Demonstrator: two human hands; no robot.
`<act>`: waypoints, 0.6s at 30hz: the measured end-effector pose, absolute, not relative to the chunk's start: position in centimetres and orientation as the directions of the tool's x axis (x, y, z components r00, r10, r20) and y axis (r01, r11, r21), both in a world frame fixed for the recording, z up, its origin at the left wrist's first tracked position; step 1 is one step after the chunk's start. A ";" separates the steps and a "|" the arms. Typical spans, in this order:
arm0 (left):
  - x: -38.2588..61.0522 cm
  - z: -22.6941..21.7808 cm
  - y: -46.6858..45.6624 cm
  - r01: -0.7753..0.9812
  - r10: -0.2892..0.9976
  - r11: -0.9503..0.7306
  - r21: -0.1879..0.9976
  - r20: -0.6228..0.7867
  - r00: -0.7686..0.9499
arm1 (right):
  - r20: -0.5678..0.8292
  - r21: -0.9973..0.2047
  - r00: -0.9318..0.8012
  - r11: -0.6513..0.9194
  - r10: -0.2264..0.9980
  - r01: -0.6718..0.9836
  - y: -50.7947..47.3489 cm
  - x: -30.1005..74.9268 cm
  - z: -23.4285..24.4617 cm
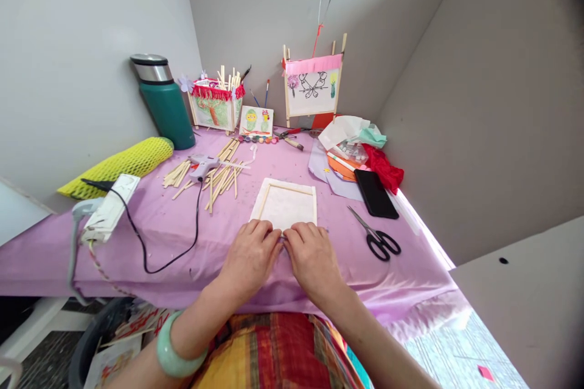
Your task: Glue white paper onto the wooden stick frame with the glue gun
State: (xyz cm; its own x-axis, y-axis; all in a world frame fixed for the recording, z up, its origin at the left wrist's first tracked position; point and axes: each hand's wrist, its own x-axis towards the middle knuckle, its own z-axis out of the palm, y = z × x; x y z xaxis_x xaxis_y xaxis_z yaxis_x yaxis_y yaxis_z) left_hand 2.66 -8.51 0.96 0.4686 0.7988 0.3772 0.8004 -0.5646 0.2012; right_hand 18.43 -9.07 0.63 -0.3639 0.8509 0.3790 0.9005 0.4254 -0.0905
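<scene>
A white sheet (pixel 289 209), paper or thin cloth, lies on the purple tablecloth with thin wooden sticks (pixel 292 188) along its edges as a square frame. My left hand (pixel 253 252) and my right hand (pixel 312 255) meet at its near edge. Both sets of fingers are curled and pressed onto that edge, thumbs almost touching, and they hide the near stick. To the left lies a glue gun (pixel 204 165) on a pile of loose wooden sticks (pixel 221 185). Black-handled scissors (pixel 376 236) rest to the right.
A green bottle (pixel 166 109), a decorated box of sticks (pixel 214 103) and a hanging picture frame (pixel 314 85) stand at the back. A phone (pixel 376 193) and red cloth (pixel 383 167) are at right. A power strip (pixel 112 209) with cable sits left; a bin (pixel 84 346) is below.
</scene>
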 end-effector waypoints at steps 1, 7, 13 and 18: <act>2.6 1.0 -8.5 0.796 0.795 -0.571 0.200 0.375 0.477 | 0.385 -0.115 -0.369 0.441 0.846 0.890 -9.2 18.7 0.8; 2.7 0.8 -8.7 0.750 0.722 -0.623 0.223 0.531 0.442 | 0.507 -0.342 -0.337 0.544 0.793 0.766 -10.1 21.7 2.3; 4.3 0.5 -9.1 0.737 0.743 -0.636 0.228 0.438 0.506 | 0.475 -0.171 -0.370 0.496 0.798 0.851 -10.1 21.0 0.9; 4.7 0.5 -8.7 0.772 0.780 -0.593 0.227 0.398 0.482 | 0.488 -0.113 -0.304 0.405 0.818 0.907 -9.7 20.2 -0.7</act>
State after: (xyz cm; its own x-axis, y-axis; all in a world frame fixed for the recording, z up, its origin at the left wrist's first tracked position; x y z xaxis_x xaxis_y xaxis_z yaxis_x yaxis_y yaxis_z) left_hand 4.67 -8.68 0.51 0.4821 0.7803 0.3984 0.7724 -0.5932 0.2270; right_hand 20.17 -9.72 -0.74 -0.3042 0.8183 0.4877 0.9073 0.4049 -0.1134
